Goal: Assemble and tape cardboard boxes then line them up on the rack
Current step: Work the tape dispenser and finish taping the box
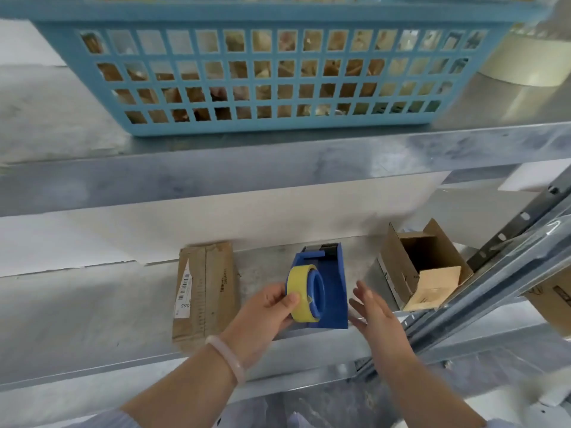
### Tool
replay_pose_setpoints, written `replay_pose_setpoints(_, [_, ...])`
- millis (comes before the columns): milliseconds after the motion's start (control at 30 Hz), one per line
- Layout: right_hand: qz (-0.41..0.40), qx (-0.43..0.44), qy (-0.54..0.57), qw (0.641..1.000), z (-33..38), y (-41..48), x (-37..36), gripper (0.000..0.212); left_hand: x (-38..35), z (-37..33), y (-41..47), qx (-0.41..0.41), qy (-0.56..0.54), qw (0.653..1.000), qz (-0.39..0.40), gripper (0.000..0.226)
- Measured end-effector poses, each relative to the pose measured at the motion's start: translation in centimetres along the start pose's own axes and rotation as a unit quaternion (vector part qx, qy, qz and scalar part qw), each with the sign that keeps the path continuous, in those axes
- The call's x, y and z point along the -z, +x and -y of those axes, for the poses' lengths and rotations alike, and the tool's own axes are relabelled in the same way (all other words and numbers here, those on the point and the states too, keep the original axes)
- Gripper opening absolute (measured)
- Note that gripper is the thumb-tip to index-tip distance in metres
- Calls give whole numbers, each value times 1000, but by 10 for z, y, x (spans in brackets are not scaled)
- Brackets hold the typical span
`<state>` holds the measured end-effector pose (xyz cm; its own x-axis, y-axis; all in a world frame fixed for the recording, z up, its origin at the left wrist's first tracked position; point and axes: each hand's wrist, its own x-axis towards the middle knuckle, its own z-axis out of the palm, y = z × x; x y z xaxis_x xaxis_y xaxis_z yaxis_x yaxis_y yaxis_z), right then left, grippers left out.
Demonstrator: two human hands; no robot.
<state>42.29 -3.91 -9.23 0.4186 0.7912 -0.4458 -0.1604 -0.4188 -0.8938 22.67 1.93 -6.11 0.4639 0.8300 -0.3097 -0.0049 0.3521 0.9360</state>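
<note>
A blue tape dispenser (332,285) stands on the grey rack shelf (92,310), with a yellowish tape roll (301,293) on its blue hub. My left hand (265,319) grips that roll from the left, thumb on its outer face. Just right of the dispenser, my right hand (375,313) hovers with its fingers spread and holds nothing. A flattened cardboard box (205,291) with a barcode label lies on the shelf left of the dispenser. An opened cardboard box (423,264) lies on its side at the right, its flaps apart.
On the shelf above sits a blue plastic basket (256,72) filled with pale packets, and a large tape roll (525,63) stands to its right. A metal rack upright (506,257) slants along the right side. Another cardboard box (553,298) shows behind it.
</note>
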Motion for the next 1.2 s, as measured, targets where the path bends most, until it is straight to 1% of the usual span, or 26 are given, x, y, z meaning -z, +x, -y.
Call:
replay_pose_setpoints(33, [24,-36,73,996,4,1,-1,34,1,-3,-4,-8,-48,999,24,29])
replay_pose_setpoints(67, [50,-70,150,985,8,1,-2,32,0,-6,-8,-16,-91,995,47,28])
replay_pose_setpoints(100, [81,-99,217,968,12,0,-3,30,-1,-10,-12,-20,-130,989,65,26])
replay_pose_setpoints(133, [124,-116,259,951,17,-3,-6,31,-2,-12,-16,-20,-166,983,76,25])
replay_pose_setpoints(200, [220,-118,288,924,24,-12,-11,41,-3,-16,-22,-17,-215,972,89,26])
replay_pose_setpoints(267, [278,-103,298,907,31,-18,-18,49,-3,-15,-27,-9,-239,966,95,31])
replay_pose_setpoints(333, [292,-85,321,897,35,-22,-25,54,-2,-11,-30,6,-234,968,93,37])
replay_pose_setpoints(367, [284,-81,335,895,37,-23,-26,54,-1,-8,-31,21,-222,971,86,39])
replay_pose_setpoints(433, [258,-85,357,894,39,-23,-28,46,-1,-3,-34,55,-188,979,63,41])
replay_pose_setpoints(500, [246,-85,356,897,41,-23,-29,42,1,2,-39,84,-168,981,43,42])
replay_pose_setpoints(567, [252,-68,331,907,43,-22,-31,42,5,6,-42,104,-152,983,24,38])
replay_pose_setpoints(633, [273,-18,282,919,47,-21,-30,48,9,7,-44,109,-101,989,11,28])
replay_pose_setpoints(700, [298,39,207,931,53,-22,-30,53,14,3,-44,98,-55,993,-30,24])
replay_pose_setpoints(733, [308,59,166,935,56,-23,-29,55,17,0,-44,88,-63,992,-60,25])
replay_pose_setpoints(800, [329,89,89,936,61,-23,-28,56,24,-9,-43,72,-148,982,-94,28])
replay_pose_setpoints(867, [361,104,29,926,65,-26,-27,56,34,-17,-45,82,-211,969,-97,40])
replay_pose_setpoints(900, [378,104,2,920,67,-28,-27,58,38,-22,-47,87,-221,967,-91,41])
replay_pose_setpoints(967, [398,105,-55,910,73,-32,-26,59,43,-24,-51,89,-207,972,-71,33])
replay_pose_setpoints(1067, [416,116,-122,894,82,-34,-28,56,48,-23,-58,101,-150,980,-81,45])
replay_pose_setpoints(1100, [420,121,-138,889,83,-34,-29,55,51,-23,-59,103,-133,982,-89,43])
replay_pose_setpoints(1200, [431,132,-199,870,89,-35,-33,54,58,-22,-62,89,-45,986,-135,20])
